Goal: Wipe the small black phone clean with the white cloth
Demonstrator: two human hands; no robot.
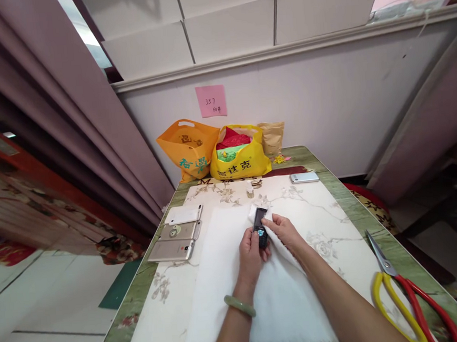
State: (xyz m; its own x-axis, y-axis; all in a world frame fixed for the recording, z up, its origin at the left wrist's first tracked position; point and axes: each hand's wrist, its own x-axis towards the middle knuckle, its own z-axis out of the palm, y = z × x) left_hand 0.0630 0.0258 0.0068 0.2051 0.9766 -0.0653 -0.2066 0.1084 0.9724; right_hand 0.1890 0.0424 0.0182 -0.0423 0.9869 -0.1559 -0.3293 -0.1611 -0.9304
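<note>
Near the middle of the table, my left hand (251, 253) holds a black keypad phone (261, 226) upright, thumb on its left side and fingertips beneath it. My right hand (284, 230) pinches a fold of white cloth (217, 277) against the phone's right side. The cloth lies spread under both hands, and one raised edge shows behind the top of the phone. A green bangle (239, 306) circles my left wrist.
Several phones (171, 250) lie at left; another (304, 177) lies back right. Scissors (387, 268) with red and yellow handles rest at right. A small jar (249, 192), orange bag (189, 147), yellow bag (240, 162) and brown pouch (272, 137) stand toward the wall.
</note>
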